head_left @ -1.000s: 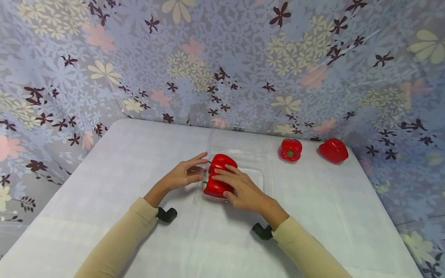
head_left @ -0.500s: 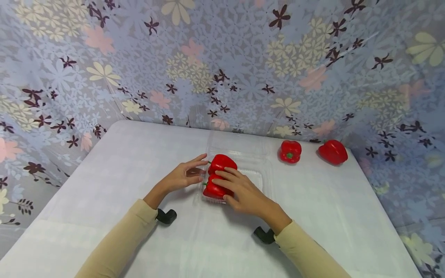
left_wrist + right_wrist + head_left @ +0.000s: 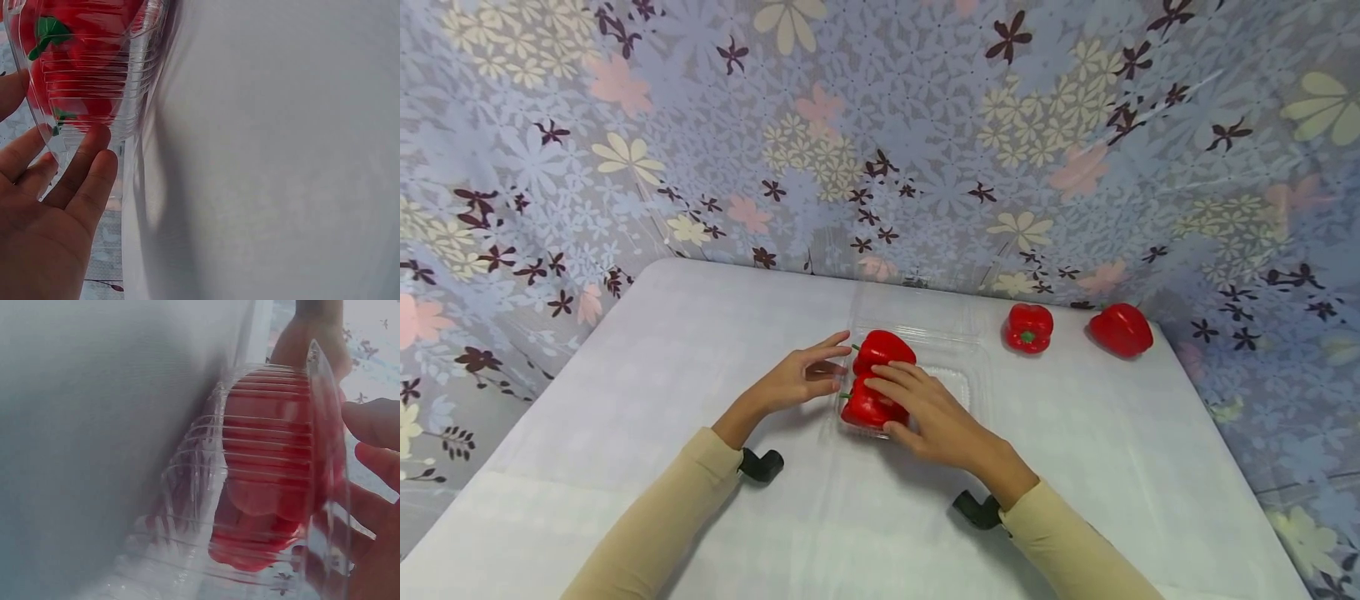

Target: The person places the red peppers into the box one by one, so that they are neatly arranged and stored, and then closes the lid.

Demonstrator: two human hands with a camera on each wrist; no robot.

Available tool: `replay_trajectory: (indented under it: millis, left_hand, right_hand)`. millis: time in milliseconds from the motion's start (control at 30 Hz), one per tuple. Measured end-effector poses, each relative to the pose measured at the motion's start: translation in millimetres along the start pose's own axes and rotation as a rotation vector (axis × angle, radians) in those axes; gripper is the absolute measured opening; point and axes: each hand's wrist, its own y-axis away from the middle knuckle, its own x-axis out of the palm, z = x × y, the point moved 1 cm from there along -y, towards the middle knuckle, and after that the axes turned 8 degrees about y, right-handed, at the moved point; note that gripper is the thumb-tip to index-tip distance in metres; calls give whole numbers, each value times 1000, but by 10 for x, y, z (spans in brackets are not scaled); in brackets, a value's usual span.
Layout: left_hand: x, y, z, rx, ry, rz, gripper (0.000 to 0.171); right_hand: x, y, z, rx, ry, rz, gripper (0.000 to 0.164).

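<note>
Two red bell peppers lie side by side in the left part of a clear plastic clamshell box (image 3: 981, 392), green stems pointing left. My right hand (image 3: 943, 421) holds the near bell pepper (image 3: 865, 407), fingers over its top and thumb at its near side. The far bell pepper (image 3: 883, 346) lies just beyond those fingertips. At the box's left wall my left hand (image 3: 790, 382) rests with loosely extended fingers. In the left wrist view, its fingertips (image 3: 99, 134) touch the ribbed plastic. Through the clear wall, the right wrist view shows the red peppers (image 3: 269, 450).
Two more bell peppers lie at the back right: one upright-looking pepper (image 3: 1028, 327) facing its stem forward, and another pepper (image 3: 1122, 330) near the table's corner. The box's open lid (image 3: 917, 308) lies behind it. A floral curtain (image 3: 880, 150) hangs along the back edge of the white table (image 3: 700, 308).
The near bell pepper has turned slightly in the box under my right hand, which has shifted a little to the right. My left hand stays at the box's left wall.
</note>
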Motion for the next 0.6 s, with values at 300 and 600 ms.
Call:
replay_trajectory:
  millis: [300, 600]
  left_hand:
    - [7, 13, -36, -19, -8, -5, 60]
    - [13, 13, -44, -17, -14, -10, 61]
  right_hand:
    - [-211, 73, -48, 82, 17, -21, 45]
    - [-471, 214, -188, 81, 34, -1, 42]
